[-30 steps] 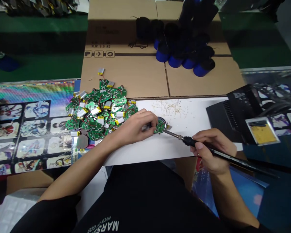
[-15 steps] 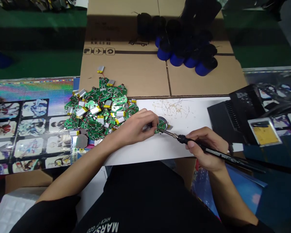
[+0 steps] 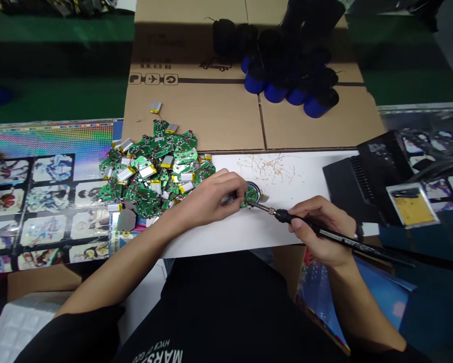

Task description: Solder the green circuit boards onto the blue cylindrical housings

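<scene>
Green circuit board (image 3: 251, 194) on the white work surface (image 3: 226, 236), your left hand (image 3: 218, 196) at its edge, grip unclear, your right hand (image 3: 320, 222) holding the soldering iron (image 3: 332, 235), tip at the board

Soldering iron (image 3: 337, 238) in right hand (image 3: 322, 229), left hand (image 3: 216, 197) at green circuit board (image 3: 251, 193)
</scene>
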The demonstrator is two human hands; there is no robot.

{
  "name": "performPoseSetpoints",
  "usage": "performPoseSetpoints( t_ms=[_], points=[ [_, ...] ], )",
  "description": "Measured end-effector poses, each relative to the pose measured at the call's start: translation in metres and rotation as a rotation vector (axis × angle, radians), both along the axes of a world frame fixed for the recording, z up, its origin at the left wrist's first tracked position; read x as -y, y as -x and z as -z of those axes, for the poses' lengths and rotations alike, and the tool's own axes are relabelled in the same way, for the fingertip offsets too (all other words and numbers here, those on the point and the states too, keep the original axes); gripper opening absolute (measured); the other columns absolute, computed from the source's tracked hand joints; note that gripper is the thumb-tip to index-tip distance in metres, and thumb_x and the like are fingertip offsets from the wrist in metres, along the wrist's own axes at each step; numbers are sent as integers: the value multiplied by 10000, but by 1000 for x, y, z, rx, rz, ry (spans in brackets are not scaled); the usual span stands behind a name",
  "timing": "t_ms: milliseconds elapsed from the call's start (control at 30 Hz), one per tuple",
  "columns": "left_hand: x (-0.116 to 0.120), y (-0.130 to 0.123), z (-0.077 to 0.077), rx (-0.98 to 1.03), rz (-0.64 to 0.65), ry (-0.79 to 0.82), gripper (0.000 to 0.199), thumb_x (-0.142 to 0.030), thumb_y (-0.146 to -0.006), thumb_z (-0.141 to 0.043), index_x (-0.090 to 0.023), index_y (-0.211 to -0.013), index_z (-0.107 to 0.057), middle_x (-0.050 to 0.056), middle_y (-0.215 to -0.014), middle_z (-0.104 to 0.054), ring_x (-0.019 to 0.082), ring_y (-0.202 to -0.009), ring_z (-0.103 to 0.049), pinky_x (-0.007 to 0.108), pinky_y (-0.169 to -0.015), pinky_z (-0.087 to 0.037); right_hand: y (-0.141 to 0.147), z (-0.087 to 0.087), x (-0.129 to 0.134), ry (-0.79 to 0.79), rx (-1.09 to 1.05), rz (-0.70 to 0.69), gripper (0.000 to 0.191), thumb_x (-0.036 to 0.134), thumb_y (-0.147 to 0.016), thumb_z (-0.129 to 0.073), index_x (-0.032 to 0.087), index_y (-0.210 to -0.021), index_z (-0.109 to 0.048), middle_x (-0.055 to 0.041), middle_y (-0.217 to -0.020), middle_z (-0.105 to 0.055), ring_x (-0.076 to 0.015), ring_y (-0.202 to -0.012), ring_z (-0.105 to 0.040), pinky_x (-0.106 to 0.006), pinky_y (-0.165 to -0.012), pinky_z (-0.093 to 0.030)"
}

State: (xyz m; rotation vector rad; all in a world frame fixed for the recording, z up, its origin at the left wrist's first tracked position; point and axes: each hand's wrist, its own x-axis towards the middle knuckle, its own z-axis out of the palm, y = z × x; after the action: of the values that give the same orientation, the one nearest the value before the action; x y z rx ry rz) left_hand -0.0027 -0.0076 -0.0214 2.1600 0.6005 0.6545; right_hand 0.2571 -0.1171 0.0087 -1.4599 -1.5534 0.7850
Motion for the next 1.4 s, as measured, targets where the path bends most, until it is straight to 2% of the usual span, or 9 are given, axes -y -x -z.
performPoseSetpoints(
  t_ms=[167, 433, 567, 733, 833, 933, 1033, 1133, 1400],
  points=[
    [0, 0, -1, -3, 2, 8, 109, -137, -1018, -571, -208, -943, -605, 44, -1056, -727, 203, -1034, -641, 346, -933, -510, -4, 3, 4, -24, 27, 10, 99, 309, -886, -800, 226, -899, -747, 15, -630, -738, -141, -476, -671, -235, -446, -503],
    [-1, -1, -1, 13, 9, -8, 118, -144, -1024, -563, -206, -930, -599, 45, -1034, -732, 209, -1017, -644, 356, -922, -508, -6, 7, 6, -341, -134, 334, 177, 297, -884, -861, 226, -1016, -766, 14, -767, -766, -121, -488, -668, -236, -414, -504],
    [-1, 0, -1, 24, 2, -5, 123, -139, -1018, -572, -202, -915, -595, 45, -1041, -734, 203, -1013, -638, 348, -916, -503, 11, 4, -4, -364, -249, 275, 301, 389, -960, -808, 263, -1214, -706, -21, -918, -824, -178, -552, -753, -265, -397, -521],
    [-1, 0, 0, 21, 10, -13, 116, -148, -1028, -570, -205, -933, -604, 41, -1026, -732, 206, -1017, -645, 354, -924, -502, 27, 19, 3, -303, -257, 197, 495, 642, -1053, -544, 235, -1268, -724, -60, -884, -845, -238, -621, -812, -336, -461, -594],
    [-1, 0, -1, 14, 9, -24, 121, -148, -1033, -563, -205, -935, -606, 43, -1015, -728, 209, -1020, -647, 357, -928, -504, 32, 29, 9, -295, -100, 153, 414, 545, -1103, -508, 223, -1156, -763, -58, -881, -853, -222, -709, -827, -353, -604, -648],
    [0, 0, -2, 15, 10, -20, 123, -141, -1031, -562, -207, -936, -604, 42, -1020, -728, 208, -1025, -645, 355, -930, -506, 35, 33, 7, -298, 100, 114, 119, 324, -1036, -705, 250, -1117, -750, -27, -951, -858, -189, -743, -801, -342, -709, -659],
    [0, 1, -2, 10, 10, -17, 116, -136, -1025, -572, -207, -940, -608, 43, -1039, -734, 210, -1029, -639, 355, -931, -508, 37, 37, 0, -294, 207, 63, 360, 211, -913, -841, 275, -1233, -690, -48, -1146, -839, -196, -809, -764, -366, -755, -656],
    [-1, 1, -2, 15, 10, -29, 105, -147, -1031, -582, -206, -953, -619, 40, -1047, -743, 209, -1025, -639, 358, -934, -505, 39, 44, -7, -309, 228, -8, 566, 217, -855, -898, 277, -1344, -618, -103, -1306, -782, -263, -1040, -756, -443, -877, -659],
    [-2, 2, 0, 46, -11, -32, 82, -185, -1044, -634, -205, -987, -690, 36, -1040, -775, 208, -1037, -669, 359, -956, -517, 35, 52, -16, -272, 191, -87, 548, 183, -923, -818, 313, -1398, -578, -92, -1355, -750, -277, -1226, -744, -484, -1036, -637]
  ],
)
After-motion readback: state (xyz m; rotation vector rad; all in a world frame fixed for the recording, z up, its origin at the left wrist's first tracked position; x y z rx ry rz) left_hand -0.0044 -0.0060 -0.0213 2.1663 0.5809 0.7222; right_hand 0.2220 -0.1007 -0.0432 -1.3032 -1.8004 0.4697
